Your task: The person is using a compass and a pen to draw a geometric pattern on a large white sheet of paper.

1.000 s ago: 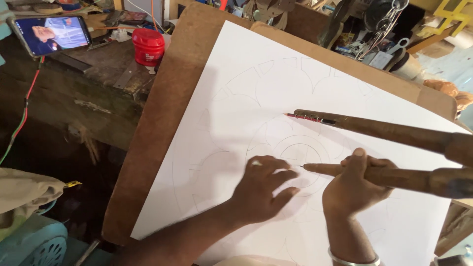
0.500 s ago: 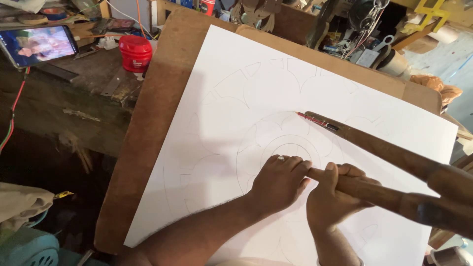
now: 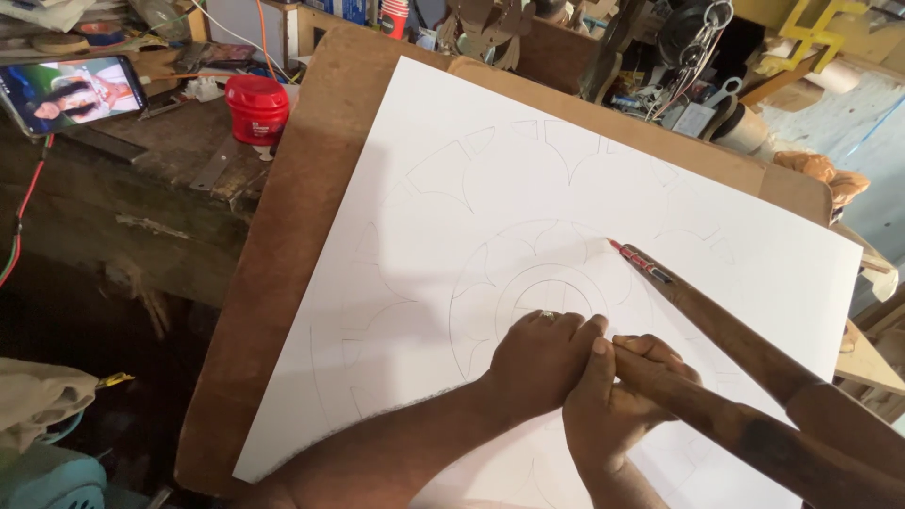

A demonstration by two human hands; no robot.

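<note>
Both hands — left hand (image 3: 542, 358), right hand (image 3: 613, 401) — closed around wooden compass leg (image 3: 698, 410), on white sheet (image 3: 452, 245) over brown board (image 3: 292, 236).

A brown wooden board (image 3: 283, 283) is lying tilted across the dark, worn worktop (image 3: 141, 198). A large white sheet (image 3: 528, 170) with faint pencil patterns is resting flat on the board. A red jar (image 3: 256, 108) and a lit phone (image 3: 71, 94) are sitting on the worktop beside the board.
</note>
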